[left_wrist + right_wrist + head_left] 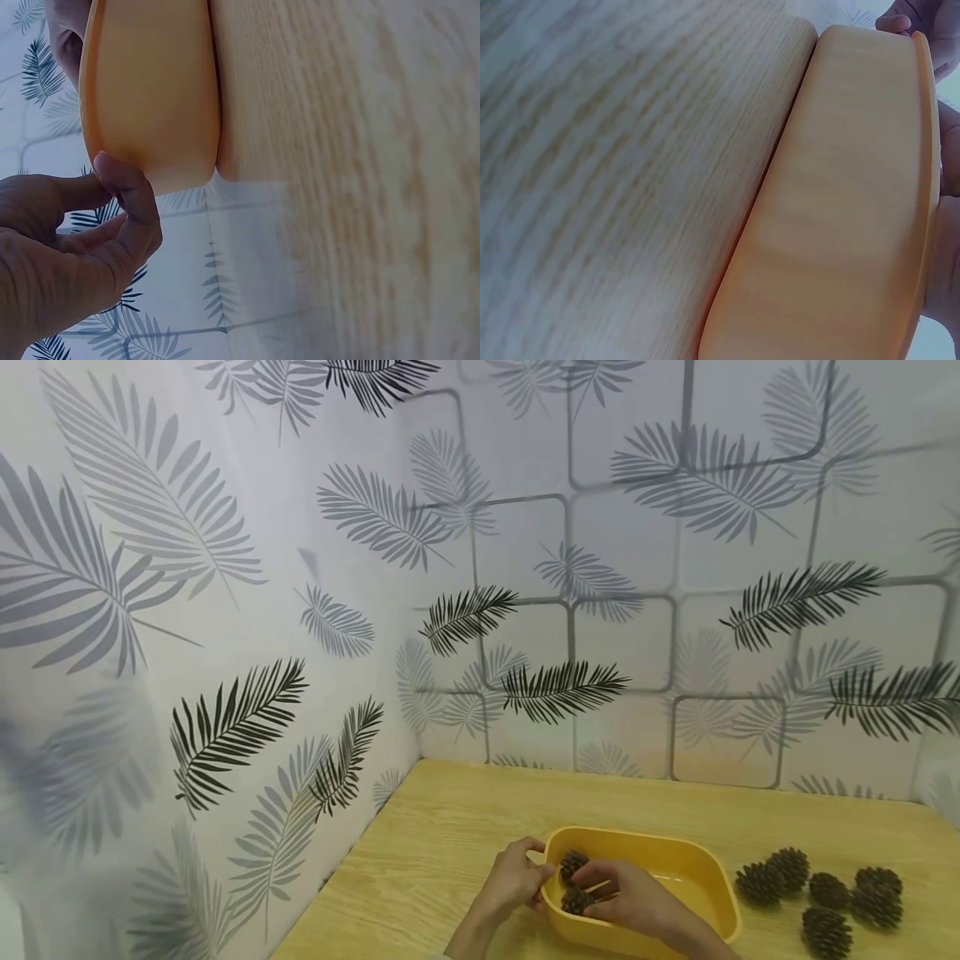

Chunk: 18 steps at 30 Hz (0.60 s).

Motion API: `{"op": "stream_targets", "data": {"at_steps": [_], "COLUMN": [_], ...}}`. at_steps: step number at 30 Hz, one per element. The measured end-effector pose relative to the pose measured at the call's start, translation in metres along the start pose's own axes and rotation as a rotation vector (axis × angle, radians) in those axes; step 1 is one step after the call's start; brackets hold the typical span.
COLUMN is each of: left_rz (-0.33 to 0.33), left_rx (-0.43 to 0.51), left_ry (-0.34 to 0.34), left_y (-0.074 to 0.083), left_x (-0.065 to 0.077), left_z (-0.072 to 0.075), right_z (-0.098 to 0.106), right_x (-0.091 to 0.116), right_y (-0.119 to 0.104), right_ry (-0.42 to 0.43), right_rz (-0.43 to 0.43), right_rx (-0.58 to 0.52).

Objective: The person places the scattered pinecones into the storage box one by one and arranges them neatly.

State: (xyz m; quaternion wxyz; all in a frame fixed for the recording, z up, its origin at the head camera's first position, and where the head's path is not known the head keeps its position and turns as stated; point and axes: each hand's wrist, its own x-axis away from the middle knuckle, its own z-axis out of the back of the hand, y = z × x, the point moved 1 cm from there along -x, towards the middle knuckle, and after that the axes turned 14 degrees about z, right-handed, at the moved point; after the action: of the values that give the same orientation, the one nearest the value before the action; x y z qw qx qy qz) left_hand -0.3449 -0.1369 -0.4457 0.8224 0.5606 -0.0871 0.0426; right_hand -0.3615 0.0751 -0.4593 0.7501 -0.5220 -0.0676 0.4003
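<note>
In the head view a yellow plastic tub [686, 870] stands on the table. My left hand [513, 883] holds the tub's left end; in the left wrist view its thumb and index finger pinch the rim. My right hand [630, 897] reaches over the near side into the tub. Its fingers are bent about a pine cone [576, 902] at the tub's left end, partly covered by the hand. Just behind lies a second pine cone [573, 862], close to the index finger. The right wrist view shows mostly the tub's outer side wall [840, 195].
Right of the tub, several loose pine cones [827, 932] lie in a group on the wood-grain table [465, 802]. A leaf-patterned curtain [525, 560] hangs behind the table and along its left side.
</note>
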Motion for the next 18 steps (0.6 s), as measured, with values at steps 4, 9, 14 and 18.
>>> {"op": "stream_targets", "data": {"at_steps": [4, 9, 14, 18], "left_rz": [-0.003, -0.009, -0.006, -0.013], "left_rx": [0.004, 0.012, 0.013, 0.011], "left_ry": [0.002, 0.001, 0.004, 0.003], "left_y": [0.0005, -0.0002, -0.0011, -0.0014], "left_x": [0.0012, 0.0008, -0.0008, -0.0013], "left_z": [-0.0007, -0.0017, -0.0013, -0.0007], "right_z": [0.001, 0.0033, 0.005, 0.0057], "right_x": [0.0011, 0.0029, 0.003, 0.0023], "right_y": [0.001, 0.0014, 0.0001, -0.001], "right_ry": [0.007, 0.015, 0.022, 0.027], "right_rz": [0.009, 0.008, 0.01, 0.034], "right_rx": [-0.028, -0.047, -0.049, -0.04]}}
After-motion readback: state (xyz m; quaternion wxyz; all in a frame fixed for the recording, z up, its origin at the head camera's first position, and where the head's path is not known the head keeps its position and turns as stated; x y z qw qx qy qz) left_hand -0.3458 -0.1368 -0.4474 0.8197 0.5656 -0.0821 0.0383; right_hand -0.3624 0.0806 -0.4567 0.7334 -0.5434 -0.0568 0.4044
